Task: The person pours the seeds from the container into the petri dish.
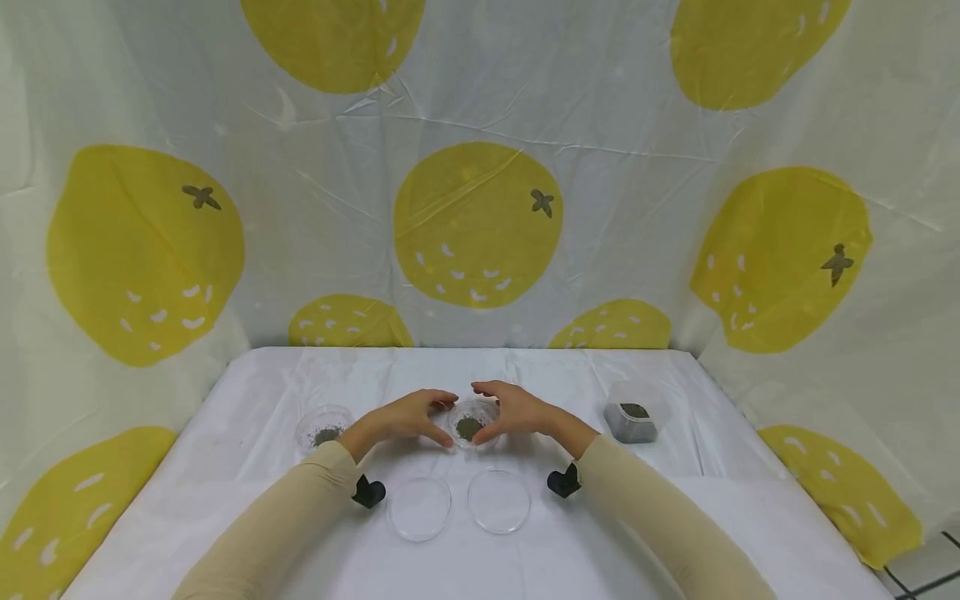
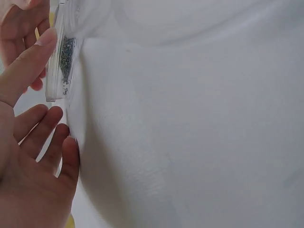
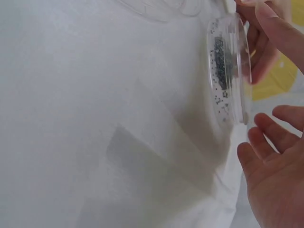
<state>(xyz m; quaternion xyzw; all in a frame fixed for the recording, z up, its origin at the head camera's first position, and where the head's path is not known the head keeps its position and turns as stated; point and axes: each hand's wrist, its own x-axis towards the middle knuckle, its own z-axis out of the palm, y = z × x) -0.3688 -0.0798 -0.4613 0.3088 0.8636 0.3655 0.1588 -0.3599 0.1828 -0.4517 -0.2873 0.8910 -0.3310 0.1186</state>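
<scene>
A clear round petri dish [image 1: 480, 407] holding a small heap of dark green granules sits mid-table, between both hands. From its left side my left hand [image 1: 416, 414] reaches in, thumb and fingers spread apart. My right hand [image 1: 519, 411] curves about the right side, its thumb near the rim. In the left wrist view, the left thumb overlaps the edge of the dish [image 2: 55, 71]; contact cannot be told. The right wrist view has the right fingers below and apart from the dish [image 3: 243, 71], which seems to have its lid on.
Another clear dish [image 1: 303, 431] with dark granules stands at the left, beside the left forearm. Two clear round lids or shallow dishes [image 1: 419, 510] lie nearer, between the forearms. A small square tub [image 1: 628, 432] with dark contents and a raised clear lid stands right.
</scene>
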